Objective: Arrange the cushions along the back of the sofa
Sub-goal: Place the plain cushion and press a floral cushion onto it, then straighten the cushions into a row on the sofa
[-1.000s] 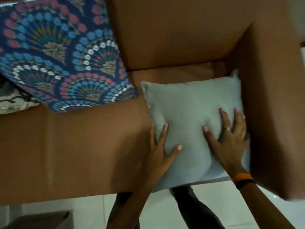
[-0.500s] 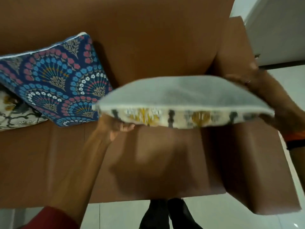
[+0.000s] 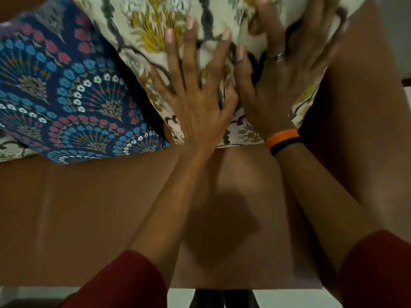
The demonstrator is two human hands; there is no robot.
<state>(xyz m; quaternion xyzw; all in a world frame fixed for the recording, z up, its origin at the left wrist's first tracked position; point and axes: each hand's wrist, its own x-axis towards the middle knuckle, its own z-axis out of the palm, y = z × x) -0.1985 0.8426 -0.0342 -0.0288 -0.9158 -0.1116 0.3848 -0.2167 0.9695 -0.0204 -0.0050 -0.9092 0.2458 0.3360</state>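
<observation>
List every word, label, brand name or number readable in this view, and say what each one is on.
None: no readable text anywhere.
Floral cushion under both hands: printed pattern only, no lettering.
Blue fan-pattern cushion: pattern only.
Orange and black wristband on the right wrist: no visible marking.
Ring on the right hand: too small to tell.
Sofa seat: plain brown.

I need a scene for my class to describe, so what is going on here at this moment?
A person is leaning over a brown sofa and pressing a floral cushion against its back. The left hand and right hand lie flat on it, fingers spread, side by side. A blue patterned cushion sits just to its left, touching it, with the edge of another pale one showing beyond. The right wrist wears an orange and black band.
</observation>
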